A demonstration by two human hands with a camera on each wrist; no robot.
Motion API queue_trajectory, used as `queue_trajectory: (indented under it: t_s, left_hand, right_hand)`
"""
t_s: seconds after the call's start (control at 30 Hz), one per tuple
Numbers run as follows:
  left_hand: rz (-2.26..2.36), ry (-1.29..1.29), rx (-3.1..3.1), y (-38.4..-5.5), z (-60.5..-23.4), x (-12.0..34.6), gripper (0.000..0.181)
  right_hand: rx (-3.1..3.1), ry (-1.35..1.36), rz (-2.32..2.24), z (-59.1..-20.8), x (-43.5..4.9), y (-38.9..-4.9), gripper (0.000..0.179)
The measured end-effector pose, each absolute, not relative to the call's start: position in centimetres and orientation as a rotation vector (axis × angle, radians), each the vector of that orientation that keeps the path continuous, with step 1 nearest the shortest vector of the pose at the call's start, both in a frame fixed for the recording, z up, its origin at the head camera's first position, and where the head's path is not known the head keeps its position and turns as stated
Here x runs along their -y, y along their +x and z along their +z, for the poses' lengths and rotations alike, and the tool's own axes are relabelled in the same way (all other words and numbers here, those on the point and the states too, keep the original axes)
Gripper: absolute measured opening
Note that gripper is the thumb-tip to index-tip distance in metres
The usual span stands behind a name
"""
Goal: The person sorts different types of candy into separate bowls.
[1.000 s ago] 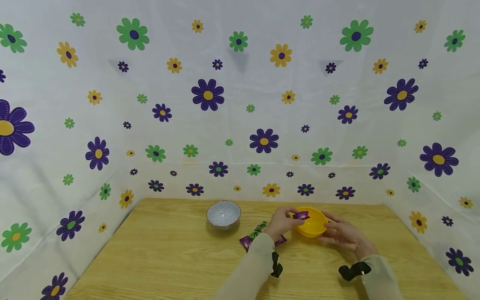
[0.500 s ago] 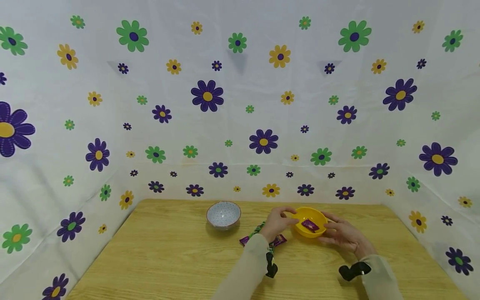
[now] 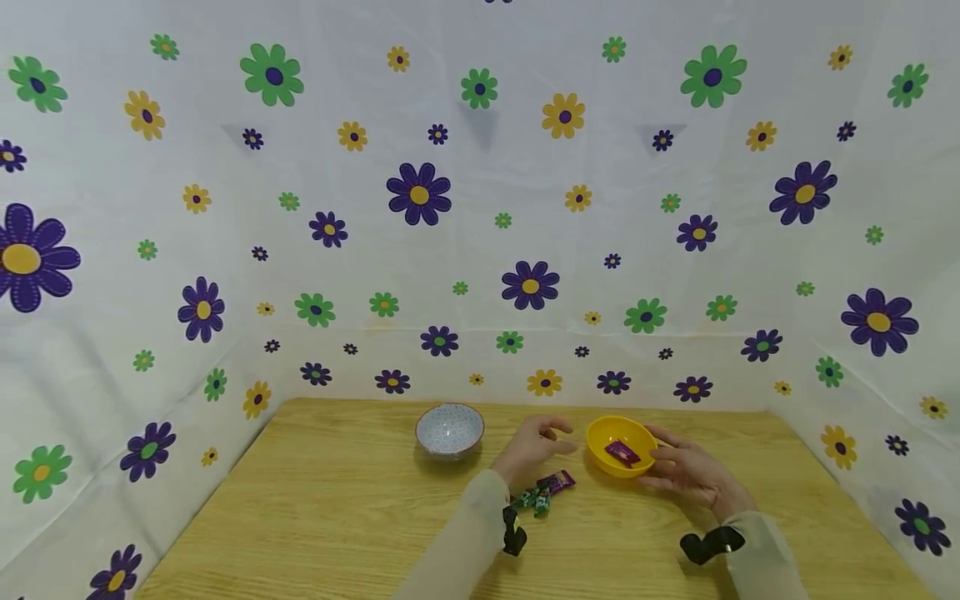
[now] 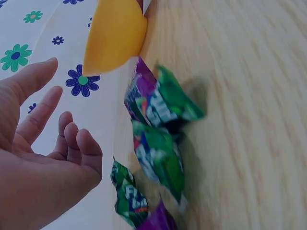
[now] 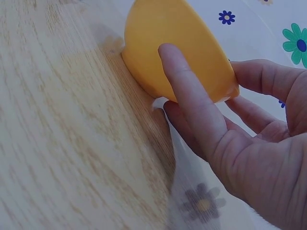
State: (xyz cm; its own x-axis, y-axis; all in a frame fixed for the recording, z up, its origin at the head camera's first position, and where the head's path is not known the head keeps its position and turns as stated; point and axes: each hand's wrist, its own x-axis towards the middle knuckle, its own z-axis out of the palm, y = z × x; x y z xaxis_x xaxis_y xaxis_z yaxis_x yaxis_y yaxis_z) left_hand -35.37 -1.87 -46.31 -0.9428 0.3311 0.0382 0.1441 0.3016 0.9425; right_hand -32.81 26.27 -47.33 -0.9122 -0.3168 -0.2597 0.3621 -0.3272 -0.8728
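Beside the yellow bowl, my left hand hovers with loosely bent fingers and holds nothing. A purple-wrapped candy lies inside that bowl. Below the left hand on the table are green-wrapped candies and another purple-wrapped candy. The left wrist view shows several green candies in a row, with purple wrappers at the near end. My right hand touches the yellow bowl's right side with spread, fairly straight fingers; one finger lies along its outer wall.
A patterned bowl with a reddish rim stands to the left, near the table's back edge. The wooden table is enclosed by a white flowered cloth behind and at both sides. A black strap is on each wrist.
My left hand has let go of the purple-wrapped candy, which dropped into the yellow bowl, and has drawn away leftward. The right hand has stayed at the bowl's side.
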Motion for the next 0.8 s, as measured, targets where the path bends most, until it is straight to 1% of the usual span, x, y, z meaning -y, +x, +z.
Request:
queue_trajectory:
  t_s: [0.1,0.47,0.6,0.8]
  left_hand:
    - [1.674,0.481,-2.402,-35.3,-46.7,2.8,0.033]
    - [1.55,0.53,-2.469,-35.0,-47.1,4.7,0.027]
    - [1.388,0.603,-2.527,-34.8,-47.0,4.9,0.024]
    - [1.133,0.629,-2.632,-34.8,-47.5,4.5,0.019]
  right_hand:
    - [-1.499,0.067,-2.27,-47.4,-26.3,-32.7,0.062]
    - [-1.536,0.066,-2.267,-47.2,-26.2,-32.8,0.061]
    - [-1.551,0.075,-2.262,-47.4,-26.2,-32.9,0.061]
    - [-1.566,0.102,-2.264,-47.5,-26.2,-32.9,0.061]
